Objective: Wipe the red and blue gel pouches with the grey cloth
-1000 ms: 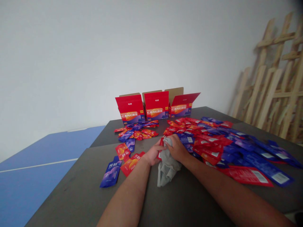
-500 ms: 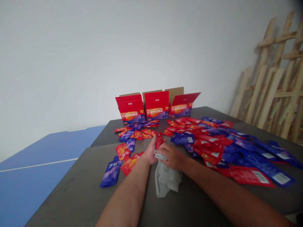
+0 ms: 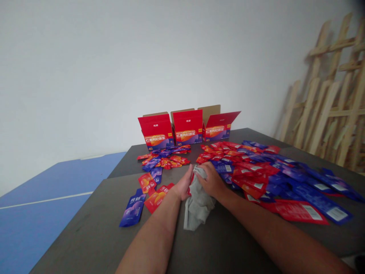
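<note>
Near the middle of the dark table, my left hand (image 3: pixel 184 185) is closed on a red pouch (image 3: pixel 189 190), most of which the cloth and fingers hide. Pressed against that pouch from the right is a grey cloth (image 3: pixel 199 205), gripped near its top by my right hand (image 3: pixel 210 178); its lower part hangs toward me. Left of my hands lie an orange-red pouch (image 3: pixel 147 182) and a blue pouch (image 3: pixel 133 208). A large heap of red pouches (image 3: pixel 252 175) and blue pouches (image 3: pixel 316 194) spreads to the right.
Three open red boxes (image 3: pixel 158 133) stand in a row at the back of the dark table (image 3: pixel 94 228). A smaller pile of pouches (image 3: pixel 168 161) lies before them. Wooden fencing (image 3: pixel 322 114) leans at the right; a blue table (image 3: pixel 57 190) is at the left.
My right hand has moved up and slightly right with the cloth, which now covers most of the red pouch. My left hand still holds the pouch.
</note>
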Demonstrator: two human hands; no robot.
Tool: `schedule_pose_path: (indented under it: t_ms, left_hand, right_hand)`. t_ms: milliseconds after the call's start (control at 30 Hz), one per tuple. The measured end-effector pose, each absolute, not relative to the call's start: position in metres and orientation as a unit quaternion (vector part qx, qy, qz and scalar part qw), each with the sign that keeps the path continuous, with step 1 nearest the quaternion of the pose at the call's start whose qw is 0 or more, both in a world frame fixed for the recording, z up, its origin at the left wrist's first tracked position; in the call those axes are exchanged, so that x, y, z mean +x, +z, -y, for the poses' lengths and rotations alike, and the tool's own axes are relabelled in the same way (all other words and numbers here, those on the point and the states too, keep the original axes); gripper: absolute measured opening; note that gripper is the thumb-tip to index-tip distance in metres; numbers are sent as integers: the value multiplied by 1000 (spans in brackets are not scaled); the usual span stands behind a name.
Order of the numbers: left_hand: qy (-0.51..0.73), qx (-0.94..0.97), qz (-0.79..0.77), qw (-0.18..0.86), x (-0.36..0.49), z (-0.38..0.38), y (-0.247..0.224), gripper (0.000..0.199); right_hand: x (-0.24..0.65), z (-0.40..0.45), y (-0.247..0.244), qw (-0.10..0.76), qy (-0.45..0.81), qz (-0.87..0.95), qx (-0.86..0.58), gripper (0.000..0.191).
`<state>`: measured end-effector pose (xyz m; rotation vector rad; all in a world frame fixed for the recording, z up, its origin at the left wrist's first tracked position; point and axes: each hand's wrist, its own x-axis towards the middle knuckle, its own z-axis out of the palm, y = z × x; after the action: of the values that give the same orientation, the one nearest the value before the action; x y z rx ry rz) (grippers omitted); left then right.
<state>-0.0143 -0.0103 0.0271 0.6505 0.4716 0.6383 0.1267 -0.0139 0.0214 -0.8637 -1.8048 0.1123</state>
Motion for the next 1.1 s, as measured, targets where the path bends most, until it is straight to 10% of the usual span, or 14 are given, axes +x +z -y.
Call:
schedule_pose_path:
  t_ms: [533,800,1100]
  left_hand:
    - [346,281,-231,865,-22,8,32,33]
    - [520,197,-140,820,-37,-6,34,46]
    - [616,130,-218,746,-36,-18,30,10]
  right_hand:
    - [144,-7,27,578,122,581,-560,26]
    - [138,4,33,585,130,637,-484,23]
    - [136,9,35,585,127,662,-451,20]
